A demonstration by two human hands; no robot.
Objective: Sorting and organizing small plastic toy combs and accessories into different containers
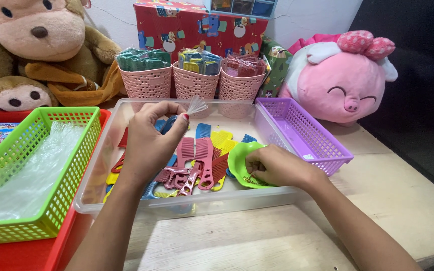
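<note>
We see the left hand (149,143) pinching a clear plastic sleeve (196,105) above the clear tub (192,203) of combs (197,165); the right hand (275,166), fingers curled, picks inside a green dish (238,161).

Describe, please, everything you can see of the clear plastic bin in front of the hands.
The bin is a shallow, rectangular tub of see-through plastic with rounded corners and a thick rim. It sits flat on the wooden table, between a green basket and a purple basket, its left edge close against a red tray. Inside lies a loose heap of combs in red, pink, yellow and blue, plus a green dish. The right hand reaches into it at the dish; the left hand is above the combs, pinching a clear wrapper.
</note>
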